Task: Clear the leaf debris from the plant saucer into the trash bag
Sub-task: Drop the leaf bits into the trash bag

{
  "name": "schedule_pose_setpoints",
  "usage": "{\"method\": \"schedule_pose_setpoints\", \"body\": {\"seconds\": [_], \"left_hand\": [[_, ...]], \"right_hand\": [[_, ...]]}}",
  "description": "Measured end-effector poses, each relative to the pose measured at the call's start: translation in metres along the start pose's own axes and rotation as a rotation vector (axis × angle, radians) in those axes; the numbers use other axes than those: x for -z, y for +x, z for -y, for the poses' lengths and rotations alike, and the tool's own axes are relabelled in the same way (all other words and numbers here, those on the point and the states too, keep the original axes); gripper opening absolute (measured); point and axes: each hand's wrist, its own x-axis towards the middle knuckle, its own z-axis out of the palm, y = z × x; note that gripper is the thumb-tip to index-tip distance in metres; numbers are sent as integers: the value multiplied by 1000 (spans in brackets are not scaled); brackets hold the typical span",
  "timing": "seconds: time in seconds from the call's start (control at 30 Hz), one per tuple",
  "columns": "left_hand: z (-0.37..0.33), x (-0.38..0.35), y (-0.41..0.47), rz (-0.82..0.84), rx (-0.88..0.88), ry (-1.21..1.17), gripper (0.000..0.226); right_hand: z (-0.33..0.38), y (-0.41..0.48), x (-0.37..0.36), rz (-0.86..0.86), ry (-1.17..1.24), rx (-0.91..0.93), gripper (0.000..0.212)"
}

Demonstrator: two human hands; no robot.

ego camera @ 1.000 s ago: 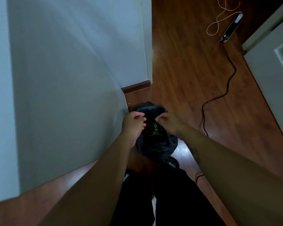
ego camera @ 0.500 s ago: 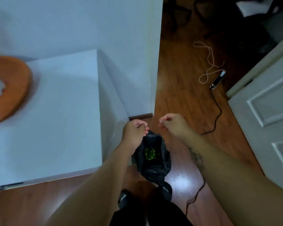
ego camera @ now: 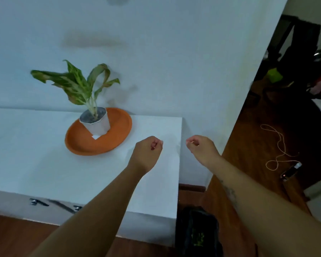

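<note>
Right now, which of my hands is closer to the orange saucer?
Your left hand, held over the white cabinet top just right of the saucer. The right hand is farther off, past the cabinet's right edge.

White tabletop [ego camera: 35,164] w/ an orange saucer [ego camera: 85,145] toward its back edge, roughly mid-width. A white pot [ego camera: 97,125] stands on the saucer's rear half, holding a plant [ego camera: 78,80] w/ droopy, brown-edged leaves. A white paper scrap [ego camera: 96,136] shows at the pot's base. Left hand [ego camera: 146,151] hangs over the tabletop near the right edge, fingers curled in, nothing seen in them. Right hand [ego camera: 202,148] is just past that edge, also curled (thumb & forefinger tips together). Black trash bag [ego camera: 185,230] sits on the wood floor by the front-right corner, green bits [ego camera: 197,238] inside.
</note>
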Motion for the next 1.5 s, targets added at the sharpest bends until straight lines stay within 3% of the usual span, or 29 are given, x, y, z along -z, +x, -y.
{"method": "schedule_pose_setpoints", "body": {"seconds": [0.17, 0.3, 0.4, 0.57, 0.67, 0.8, 1.13, 1.27, 1.5], "left_hand": [[74, 89, 15, -84, -83, 154, 8], [133, 149, 28, -162, -134, 333, 39], [178, 191, 45, -176, -154, 386, 48], [241, 236, 72, -25, -66, 478, 107], [264, 252, 86, 100, -84, 446, 124], [276, 255, 96, 159, -143, 409, 131], [287, 245, 110, 116, -195, 482, 132], [288, 247, 118, 131, -209, 497, 132], [291, 249, 118, 124, -216, 477, 135]], "right_hand": [[63, 10, -70, 14, -1, 78, 24], [101, 20, -131, 62, -57, 101, 38], [137, 32, -180, 73, -145, 104, 56], [194, 56, -237, 46, -178, 143, 82], [212, 72, -263, 14, -229, 121, 99], [229, 81, -277, -13, -232, 85, 116], [222, 87, -297, -178, -163, 79, 98], [226, 83, -310, -324, -213, 33, 98], [210, 69, -298, -316, -379, 73, 111]]}}
